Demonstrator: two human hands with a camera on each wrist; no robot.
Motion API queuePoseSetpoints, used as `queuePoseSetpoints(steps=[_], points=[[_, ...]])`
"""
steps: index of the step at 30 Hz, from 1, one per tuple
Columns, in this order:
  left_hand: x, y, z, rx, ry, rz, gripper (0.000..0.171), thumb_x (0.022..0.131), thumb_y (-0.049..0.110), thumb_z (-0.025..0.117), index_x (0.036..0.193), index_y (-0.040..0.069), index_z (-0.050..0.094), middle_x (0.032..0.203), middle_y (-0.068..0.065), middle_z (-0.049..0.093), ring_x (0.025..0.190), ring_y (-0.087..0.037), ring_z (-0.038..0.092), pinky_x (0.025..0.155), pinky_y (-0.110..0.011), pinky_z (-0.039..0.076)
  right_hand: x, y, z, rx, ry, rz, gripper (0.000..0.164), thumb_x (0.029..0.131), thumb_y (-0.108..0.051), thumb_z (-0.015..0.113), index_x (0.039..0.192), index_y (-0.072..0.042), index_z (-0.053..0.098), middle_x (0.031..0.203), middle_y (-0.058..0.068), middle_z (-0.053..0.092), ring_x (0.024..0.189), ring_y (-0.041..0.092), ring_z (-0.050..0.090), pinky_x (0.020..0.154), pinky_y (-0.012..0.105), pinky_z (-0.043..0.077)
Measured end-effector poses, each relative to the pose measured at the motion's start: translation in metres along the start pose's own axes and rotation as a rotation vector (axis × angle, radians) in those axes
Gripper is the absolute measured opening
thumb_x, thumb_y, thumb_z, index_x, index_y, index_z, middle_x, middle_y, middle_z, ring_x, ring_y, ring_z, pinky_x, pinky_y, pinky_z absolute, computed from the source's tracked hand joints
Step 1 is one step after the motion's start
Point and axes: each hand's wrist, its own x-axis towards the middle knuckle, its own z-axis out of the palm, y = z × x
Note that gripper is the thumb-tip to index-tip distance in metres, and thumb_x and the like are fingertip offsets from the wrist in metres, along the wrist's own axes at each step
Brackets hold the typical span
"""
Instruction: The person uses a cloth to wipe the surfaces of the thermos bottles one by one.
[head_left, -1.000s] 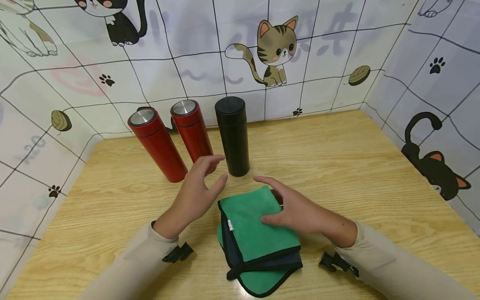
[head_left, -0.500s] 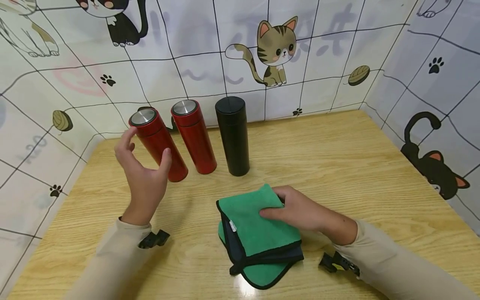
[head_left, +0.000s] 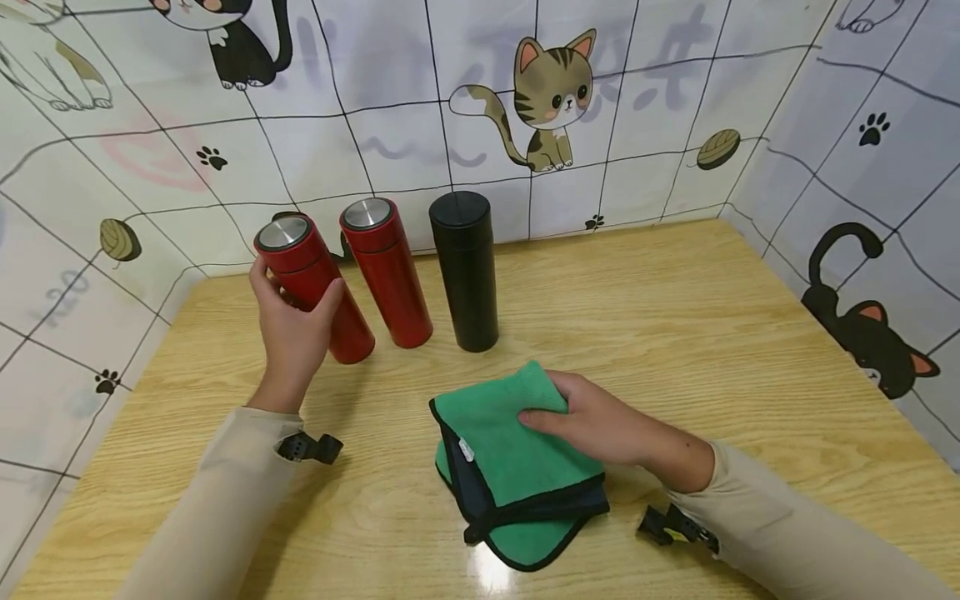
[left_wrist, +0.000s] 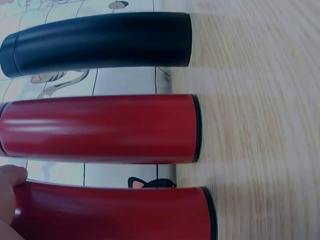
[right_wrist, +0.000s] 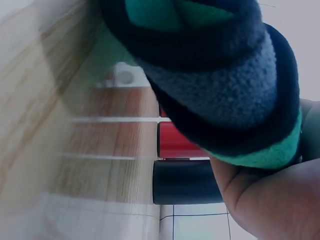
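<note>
My left hand (head_left: 292, 342) grips the leftmost red thermos (head_left: 354, 335) around its upper body, thumb on the right side and fingers on the left. That thermos stands upright, and in the left wrist view the thumb (left_wrist: 13, 175) lies against its red wall. Between thumb and fingers, my right hand (head_left: 603, 425) pinches the upper right edge of a folded green towel (head_left: 487, 442) with black trim and a grey-blue underside. In the right wrist view the towel's folded layers (right_wrist: 215, 90) bulge close to the camera, hiding most of the fingers.
A second red thermos (head_left: 393, 287) with a steel-topped lid stands just right of the gripped one. Right of it is a black thermos (head_left: 468, 283). All stand on a wooden table (head_left: 675, 317) before a cat-printed wall covering (head_left: 390, 67).
My left hand has moved left from beside the black thermos to the leftmost red thermos and taken hold of it. My right fingers have closed on the towel, which has shifted slightly.
</note>
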Motion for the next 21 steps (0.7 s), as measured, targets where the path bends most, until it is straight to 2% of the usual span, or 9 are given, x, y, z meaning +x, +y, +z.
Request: queuePoseSetpoints(steps=[4, 8, 12, 15, 19, 21], points=[[-0.005, 0.000, -0.002, 0.022, 0.007, 0.009, 0.081, 0.088, 0.027, 0.075, 0.149, 0.035, 0.022, 0.138, -0.001, 0.046, 0.120, -0.015, 0.054, 0.099, -0.040, 0.052, -0.001, -0.001, -0.001, -0.024, 0.050, -0.012, 0.042, 0.101, -0.023, 0.059, 0.140, -0.008, 0.051, 0.130, 0.016, 0.065, 0.102, 0.024, 0.072, 0.083, 0.039, 0.061], [-0.017, -0.001, -0.004, 0.014, 0.004, 0.056, 0.081, 0.087, 0.023, 0.077, 0.149, 0.030, 0.025, 0.139, 0.000, 0.049, 0.119, -0.014, 0.054, 0.093, -0.031, 0.053, -0.001, -0.002, -0.002, -0.077, 0.154, -0.022, 0.043, 0.101, -0.024, 0.060, 0.139, -0.006, 0.052, 0.126, 0.016, 0.065, 0.100, 0.022, 0.072, 0.083, 0.036, 0.060], [-0.034, 0.002, -0.002, 0.013, 0.001, 0.136, 0.081, 0.084, 0.018, 0.079, 0.148, 0.026, 0.030, 0.136, 0.002, 0.053, 0.117, -0.012, 0.054, 0.091, -0.024, 0.049, 0.000, -0.001, -0.002, -0.092, 0.272, -0.025, 0.043, 0.101, -0.023, 0.060, 0.140, -0.006, 0.051, 0.127, 0.017, 0.064, 0.101, 0.022, 0.071, 0.084, 0.036, 0.060], [-0.049, 0.009, 0.002, 0.002, -0.017, 0.222, 0.082, 0.080, 0.012, 0.081, 0.147, 0.020, 0.035, 0.134, 0.002, 0.055, 0.117, -0.011, 0.053, 0.091, -0.023, 0.047, 0.000, -0.002, -0.001, -0.098, 0.364, -0.052, 0.041, 0.102, -0.022, 0.058, 0.140, -0.007, 0.051, 0.130, 0.017, 0.064, 0.105, 0.025, 0.071, 0.085, 0.037, 0.060], [-0.069, 0.021, 0.010, -0.002, -0.079, 0.335, 0.084, 0.075, 0.006, 0.084, 0.146, 0.010, 0.038, 0.133, -0.003, 0.058, 0.116, -0.013, 0.055, 0.091, -0.022, 0.047, -0.001, -0.005, 0.002, -0.124, 0.495, -0.104, 0.038, 0.102, -0.021, 0.057, 0.138, -0.008, 0.054, 0.131, 0.016, 0.064, 0.109, 0.027, 0.069, 0.086, 0.034, 0.058], [-0.078, 0.028, 0.016, -0.003, -0.124, 0.365, 0.084, 0.074, 0.006, 0.085, 0.145, 0.008, 0.039, 0.133, -0.005, 0.059, 0.115, -0.015, 0.056, 0.092, -0.022, 0.047, -0.001, -0.006, 0.004, -0.129, 0.543, -0.134, 0.037, 0.103, -0.020, 0.057, 0.138, -0.007, 0.055, 0.131, 0.016, 0.064, 0.109, 0.026, 0.068, 0.086, 0.032, 0.057]])
